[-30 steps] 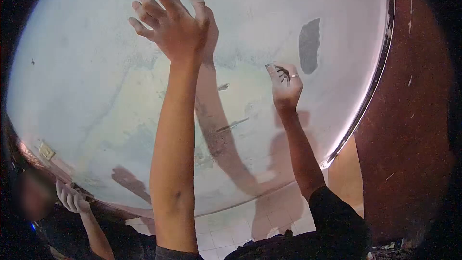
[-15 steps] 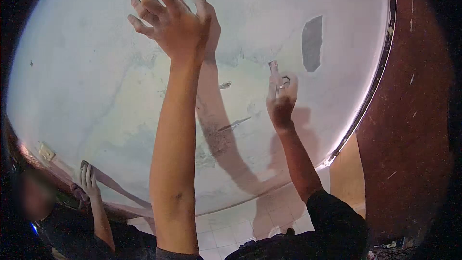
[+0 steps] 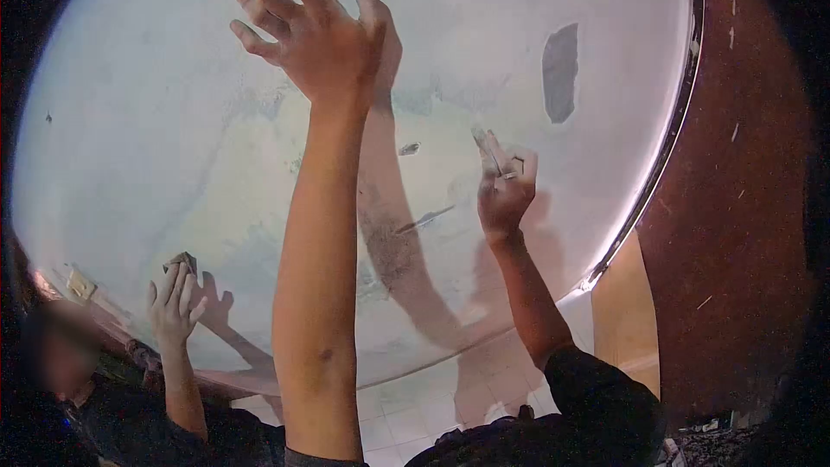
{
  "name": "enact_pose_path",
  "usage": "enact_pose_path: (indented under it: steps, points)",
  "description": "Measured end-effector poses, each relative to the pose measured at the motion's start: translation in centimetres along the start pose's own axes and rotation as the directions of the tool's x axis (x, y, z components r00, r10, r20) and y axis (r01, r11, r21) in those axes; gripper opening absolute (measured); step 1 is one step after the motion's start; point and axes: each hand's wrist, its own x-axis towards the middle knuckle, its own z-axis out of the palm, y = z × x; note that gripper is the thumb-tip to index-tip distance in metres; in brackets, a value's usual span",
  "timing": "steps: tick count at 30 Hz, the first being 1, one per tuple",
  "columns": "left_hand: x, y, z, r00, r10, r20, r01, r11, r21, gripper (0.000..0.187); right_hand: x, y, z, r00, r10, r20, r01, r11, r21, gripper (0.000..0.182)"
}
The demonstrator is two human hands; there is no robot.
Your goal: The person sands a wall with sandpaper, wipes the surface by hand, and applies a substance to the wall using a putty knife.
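My left hand (image 3: pixel 324 39) is raised, its fingers spread and bent over the pale curved panel (image 3: pixel 450 43), and it holds nothing. Whether its fingertips touch the surface is hard to tell. Lower and to the right, my right hand (image 3: pixel 507 195) has its fingers folded around a small flat grey piece, which looks like folded sandpaper (image 3: pixel 481 137). Its upper end lies against the panel. A ring shows on that hand. Yellowish and greenish worn patches, a dark scratch (image 3: pixel 425 219) and a dark grey patch (image 3: pixel 560 73) mark the panel.
At lower left another person's hand (image 3: pixel 177 307) presses a grey folded piece (image 3: pixel 180 263) on the same panel. A dark-edged rim bounds the panel at right, beside a reddish-brown surface (image 3: pixel 735 207). Light tiles (image 3: pixel 406 432) lie below.
My right hand has shifted slightly, its grey piece tilting left and lower. My left hand stays almost in place. The other person's hand has moved right and up onto the panel.
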Motion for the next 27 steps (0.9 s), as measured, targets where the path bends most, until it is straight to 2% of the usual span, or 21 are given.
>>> enact_pose_path:
  steps: [1, 4, 7, 9, 11, 13, 14, 17, 18, 21, 24, 27]
  points:
    - [-0.1, 0.0, 0.0, 1.000, -0.004, -0.001, 0.004, 1.000, 0.016, 0.048, -0.1, 0.1, 0.0, 0.998, 0.063, 0.013, -0.063, 0.998, -0.017, 0.041]
    - [-0.1, -0.1, 0.1, 1.000, 0.007, -0.017, -0.006, 0.997, 0.077, 0.046, 0.7, 0.4, 0.5, 0.978, -0.185, -0.092, 0.165, 0.968, -0.190, 0.047]
    - [-0.1, -0.3, 0.3, 0.998, 0.050, -0.024, -0.046, 0.985, 0.166, 0.044, -0.5, 0.5, 0.9, 0.993, -0.116, 0.003, 0.115, 0.980, -0.163, 0.051]
    - [0.1, -0.1, 0.2, 0.999, 0.046, -0.008, -0.043, 0.973, 0.228, 0.044, -0.6, 0.6, 1.0, 0.992, -0.127, 0.011, 0.127, 0.988, -0.090, 0.057]
    - [0.1, 0.0, 0.0, 1.000, 0.012, 0.003, -0.012, 0.987, 0.162, 0.044, -0.9, 0.0, 0.7, 0.994, -0.030, 0.106, 0.035, 0.998, -0.047, 0.062]
    - [0.2, 0.0, 0.1, 1.000, -0.002, 0.006, 0.002, 0.995, 0.096, 0.045, -0.9, -1.1, 0.5, 0.947, 0.164, 0.277, -0.151, 0.986, -0.067, 0.065]
    - [0.2, -0.2, 0.3, 1.000, 0.002, 0.001, -0.002, 0.998, 0.064, 0.047, 0.0, -1.1, 0.9, 0.970, 0.036, 0.241, -0.003, 0.990, -0.138, 0.053]
    - [-0.2, 0.1, -0.3, 0.999, -0.028, 0.040, 0.029, 0.999, -0.023, 0.050, -0.3, -1.2, 1.9, 0.998, 0.059, 0.029, -0.058, 0.998, -0.037, 0.052]
    - [-0.2, 0.2, -0.4, 0.998, -0.037, 0.050, 0.038, 0.999, -0.019, 0.050, -0.2, -1.2, 2.2, 1.000, -0.003, -0.003, 0.003, 0.993, -0.118, 0.054]
    - [-0.3, -0.1, -0.5, 0.997, -0.043, 0.059, 0.044, 0.999, -0.011, 0.050, -1.0, -2.6, 2.4, 0.992, 0.100, 0.074, -0.078, 0.962, -0.260, 0.058]
    - [-0.1, -0.2, -0.7, 0.996, -0.042, 0.073, 0.042, 0.999, -0.001, 0.049, -0.4, -4.0, 1.9, 0.963, 0.199, 0.183, -0.127, 0.930, -0.344, 0.070]
    - [-0.1, -0.1, -0.5, 0.998, -0.035, 0.044, 0.036, 0.999, -0.023, 0.049, -0.5, -3.4, 2.1, 0.970, 0.162, 0.181, -0.081, 0.919, -0.386, 0.071]
